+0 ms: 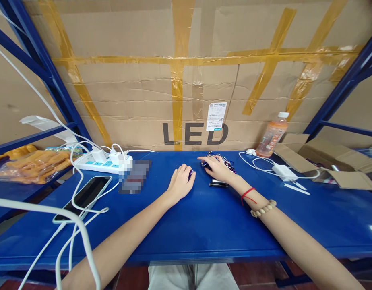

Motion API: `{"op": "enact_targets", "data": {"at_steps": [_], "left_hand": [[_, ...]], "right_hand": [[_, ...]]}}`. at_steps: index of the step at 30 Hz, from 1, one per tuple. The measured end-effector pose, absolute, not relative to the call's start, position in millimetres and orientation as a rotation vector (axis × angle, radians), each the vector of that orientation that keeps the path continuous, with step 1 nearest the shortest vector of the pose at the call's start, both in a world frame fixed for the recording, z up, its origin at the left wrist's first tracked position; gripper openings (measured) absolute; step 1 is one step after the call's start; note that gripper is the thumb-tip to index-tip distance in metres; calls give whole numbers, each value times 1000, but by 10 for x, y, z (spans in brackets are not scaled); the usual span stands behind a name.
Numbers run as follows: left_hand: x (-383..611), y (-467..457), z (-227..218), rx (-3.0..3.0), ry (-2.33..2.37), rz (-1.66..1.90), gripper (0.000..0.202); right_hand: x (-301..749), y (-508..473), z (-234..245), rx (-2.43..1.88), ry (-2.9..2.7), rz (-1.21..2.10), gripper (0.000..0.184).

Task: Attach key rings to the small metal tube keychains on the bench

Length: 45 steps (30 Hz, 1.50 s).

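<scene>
My left hand (pixel 180 183) rests on the blue tabletop, its fingers curled round a small shiny purple object (pixel 191 174). Most of that object is hidden by the fingers, so its kind does not show. To the right, my right hand (pixel 216 167) reaches over a pile of small shiny dark and metallic pieces (pixel 226 161), fingers stretched out and touching its left side. The hand covers part of the pile. Just below the palm lies a black and silver object (pixel 218 183), apart from the pile.
A white power strip (pixel 98 162) with chargers, a phone (pixel 85 197) and looping white cables occupy the left. Rightward are an orange drink bottle (pixel 271 135), a white adapter (pixel 284 172) and an open carton (pixel 349 161). A large cardboard box (pixel 137 100) stands behind the table.
</scene>
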State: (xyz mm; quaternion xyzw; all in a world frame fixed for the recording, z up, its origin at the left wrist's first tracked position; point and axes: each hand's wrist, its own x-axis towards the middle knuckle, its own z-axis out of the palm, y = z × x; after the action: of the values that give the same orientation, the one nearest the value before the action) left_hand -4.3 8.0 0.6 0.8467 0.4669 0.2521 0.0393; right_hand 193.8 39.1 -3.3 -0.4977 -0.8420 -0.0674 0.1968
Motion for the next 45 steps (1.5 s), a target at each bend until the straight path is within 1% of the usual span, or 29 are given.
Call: {"op": "enact_targets", "data": {"at_steps": [5,12,15,20,28,32,37,40,45], "left_hand": [[-42,88,1,2590,1441,767,22],[-45,81,17,2594,1436,762,21],[-46,76,19,2592,1431,756,22],[-58,94,1,2600,1392,771,21],[-80,144,-51,2462,1207,893,14],[-85,136,-40,2435,1199,899,13],[-87,107,-11,2442,1208,901,13],[-88,98,-3,2458,1226,889,13],[-92,108,-10,2441,1234,936,15]], "right_hand": [[1907,370,-20,-1408,-2328,-104,44],[1829,303,40,-1307,-2365,23,49],[1799,269,63,-1253,-2385,-2,49],[1801,243,58,-1249,-2365,-70,41],[1793,196,39,-1283,-2325,-43,33],[1794,183,41,-1317,-2281,-25,34],[1764,170,58,-1289,-2187,13,30],[1697,145,85,-1172,-1998,118,26],[1551,60,136,-1001,-1762,293,25]]}}
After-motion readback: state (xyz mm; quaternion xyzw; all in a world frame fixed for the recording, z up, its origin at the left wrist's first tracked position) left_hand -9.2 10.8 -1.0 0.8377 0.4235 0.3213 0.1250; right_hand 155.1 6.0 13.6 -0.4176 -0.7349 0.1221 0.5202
